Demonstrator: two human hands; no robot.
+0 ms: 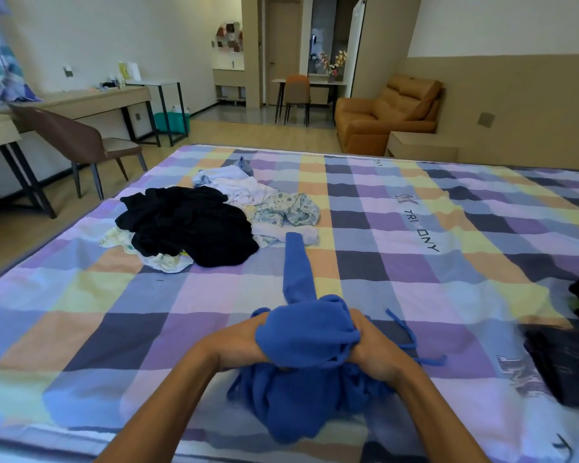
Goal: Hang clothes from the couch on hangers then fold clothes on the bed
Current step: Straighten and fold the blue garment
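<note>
A blue knit garment (306,332) is bunched up at the near edge of the bed (415,228), one sleeve stretching away across the checked sheet. My left hand (238,342) grips the bundle from its left side. My right hand (371,349) grips it from the right, fingers buried in the fabric. Blue drawstrings trail to the right of the bundle. Farther back on the left lies a pile of unfolded clothes: a black garment (191,225), white pieces (234,185) and a patterned one (288,208).
Folded dark clothes (569,359) sit at the bed's right edge. An orange couch (385,115) stands against the far right wall. A brown chair (77,145) and desk are on the left, beside the bed.
</note>
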